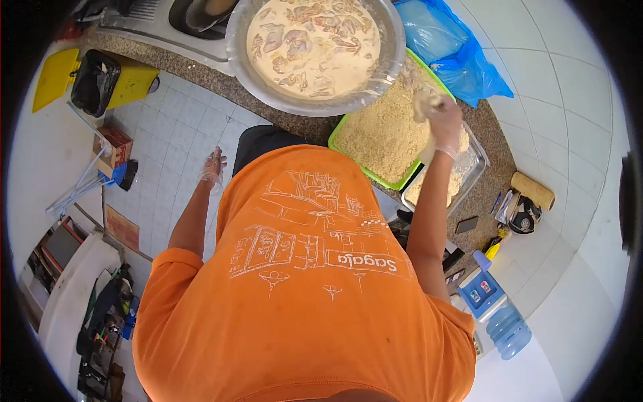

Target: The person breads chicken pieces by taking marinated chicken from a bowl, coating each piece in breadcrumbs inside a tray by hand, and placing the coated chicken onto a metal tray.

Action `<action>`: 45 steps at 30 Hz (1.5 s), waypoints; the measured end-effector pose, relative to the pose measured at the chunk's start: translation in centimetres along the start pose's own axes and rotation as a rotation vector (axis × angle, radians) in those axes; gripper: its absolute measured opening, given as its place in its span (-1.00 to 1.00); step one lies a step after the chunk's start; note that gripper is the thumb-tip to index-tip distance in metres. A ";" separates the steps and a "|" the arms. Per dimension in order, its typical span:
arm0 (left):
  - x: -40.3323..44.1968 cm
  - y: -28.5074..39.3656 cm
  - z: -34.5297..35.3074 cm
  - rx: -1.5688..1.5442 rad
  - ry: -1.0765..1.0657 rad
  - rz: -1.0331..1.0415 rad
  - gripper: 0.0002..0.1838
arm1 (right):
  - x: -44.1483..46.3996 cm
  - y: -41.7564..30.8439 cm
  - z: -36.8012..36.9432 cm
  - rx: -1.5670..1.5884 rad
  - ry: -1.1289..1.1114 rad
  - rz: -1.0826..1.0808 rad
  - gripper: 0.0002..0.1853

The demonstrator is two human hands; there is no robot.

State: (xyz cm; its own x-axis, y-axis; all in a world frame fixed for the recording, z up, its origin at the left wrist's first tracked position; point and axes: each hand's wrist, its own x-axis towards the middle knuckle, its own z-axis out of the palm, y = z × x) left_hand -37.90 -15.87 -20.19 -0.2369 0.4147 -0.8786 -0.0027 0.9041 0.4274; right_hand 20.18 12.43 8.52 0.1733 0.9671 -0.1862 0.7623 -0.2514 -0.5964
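While your right hand (445, 122) is gripping a piece (424, 104), your left hand (213, 166) is hanging half-open, empty; uncrumbed pieces (298, 43) are remaining in the far basin (315, 106).

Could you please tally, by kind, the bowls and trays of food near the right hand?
Large bowl: 1
Green tray: 1
Metal tray: 1
Total: 3
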 end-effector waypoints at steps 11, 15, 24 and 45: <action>0.4 -0.5 -1.1 -0.035 0.008 0.014 -0.16 | 3.2 -9.0 8.1 -0.161 -0.220 -0.452 -0.75; -0.1 -2.1 -1.4 -0.066 0.031 0.002 -0.14 | 3.2 -10.8 15.4 -0.487 -0.619 -0.682 -0.75; -0.5 -7.1 -2.2 -0.154 0.042 -0.091 -0.10 | 2.7 -13.1 19.4 -0.649 -0.803 -0.635 -0.72; 0.9 1.1 0.0 -0.038 -0.003 0.048 -0.08 | -4.1 -1.1 -5.0 0.088 -0.116 0.226 -0.67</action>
State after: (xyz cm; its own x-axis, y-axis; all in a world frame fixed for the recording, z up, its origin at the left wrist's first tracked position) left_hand -38.10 -14.50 -20.51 -0.2351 0.4575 -0.8576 -0.0287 0.8786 0.4766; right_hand 21.75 8.96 13.84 0.2559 0.8766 -0.4076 0.6543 -0.4674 -0.5945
